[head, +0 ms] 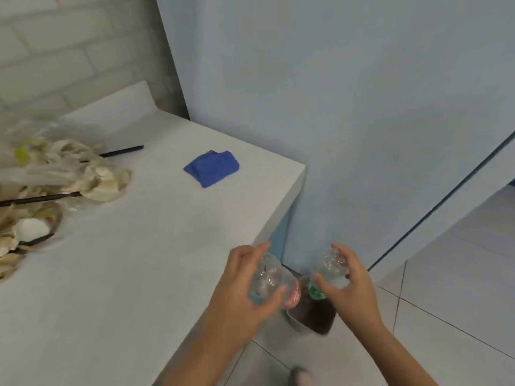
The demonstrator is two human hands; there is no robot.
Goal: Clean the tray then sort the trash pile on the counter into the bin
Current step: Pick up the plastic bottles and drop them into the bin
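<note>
Bottles: left hand (pixel 245 285) grips red-label bottle (pixel 274 284), right hand (pixel 348 282) grips green-label bottle (pixel 328 270) over bin (pixel 317 316); look empty, light, crushable, best held mid-body.

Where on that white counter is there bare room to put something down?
The counter is bare between the blue cloth and the near edge, and along its right edge. The left side is crowded with the trash pile and black sticks.

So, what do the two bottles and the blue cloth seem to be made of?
Red-label bottle and green-label bottle: likely thin clear plastic, glossy, see-through with ribbed walls. Blue cloth: probably soft matte fabric, lying crumpled in folds.
</note>
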